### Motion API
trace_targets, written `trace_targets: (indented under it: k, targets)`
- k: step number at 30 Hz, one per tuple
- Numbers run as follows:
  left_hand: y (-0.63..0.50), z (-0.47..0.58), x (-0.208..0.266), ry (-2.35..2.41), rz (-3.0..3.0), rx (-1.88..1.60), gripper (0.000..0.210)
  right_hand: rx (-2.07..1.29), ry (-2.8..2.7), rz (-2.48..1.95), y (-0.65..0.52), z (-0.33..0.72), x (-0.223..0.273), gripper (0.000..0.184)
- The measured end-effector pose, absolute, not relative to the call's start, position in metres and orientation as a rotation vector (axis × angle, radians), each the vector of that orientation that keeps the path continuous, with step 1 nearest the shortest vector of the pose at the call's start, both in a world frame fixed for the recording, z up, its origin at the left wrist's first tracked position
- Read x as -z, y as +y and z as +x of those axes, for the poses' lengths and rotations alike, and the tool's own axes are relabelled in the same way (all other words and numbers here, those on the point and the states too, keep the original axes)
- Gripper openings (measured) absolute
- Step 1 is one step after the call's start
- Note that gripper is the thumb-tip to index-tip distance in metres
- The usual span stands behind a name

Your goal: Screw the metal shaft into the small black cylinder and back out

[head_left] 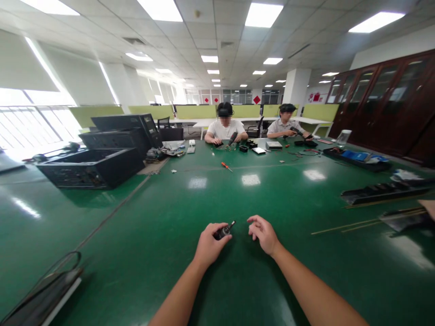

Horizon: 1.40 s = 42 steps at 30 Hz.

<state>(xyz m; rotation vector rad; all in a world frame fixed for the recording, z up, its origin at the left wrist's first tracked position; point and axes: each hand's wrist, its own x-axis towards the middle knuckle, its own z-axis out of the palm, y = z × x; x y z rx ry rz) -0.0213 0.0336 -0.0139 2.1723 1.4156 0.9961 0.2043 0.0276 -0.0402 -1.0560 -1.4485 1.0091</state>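
My left hand (211, 242) is closed around a black power screwdriver (222, 232), held just above the green table. Its thin bit with a pale tip sticks out past my fingers, pointing up and to the right. Most of the tool's body is hidden by my palm. A short gap to the right of the bit is my right hand (263, 235), with its fingers loosely bent and apart and nothing visible in them. It does not touch the tool.
An orange-handled screwdriver (225, 166) lies farther up the green table (163, 213). Black computer cases (98, 167) stand at left, a dark panel (41, 299) at lower left. Thin rods (346, 226) and black trays (380, 190) lie at right. Two people (224, 124) work across the table.
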Motion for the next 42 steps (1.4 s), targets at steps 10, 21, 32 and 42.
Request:
trace_targets:
  k: [10,21,32,42]
  targets:
    - [0.056,-0.008,0.021,1.321,2.448,-0.910,0.045,-0.704,-1.808,-1.306,0.023,0.198,0.032,0.043]
    - [0.053,-0.005,0.019,1.180,2.734,-0.819,0.044,-0.493,-1.960,-1.448,0.017,0.193,0.017,0.033]
    - [0.057,0.000,0.016,1.100,2.817,-0.779,0.042,-0.311,-2.068,-1.444,0.022,0.191,0.019,0.016]
    - [0.056,0.000,0.014,1.141,2.783,-0.807,0.027,-0.303,-2.061,-1.455,0.022,0.190,0.019,0.017]
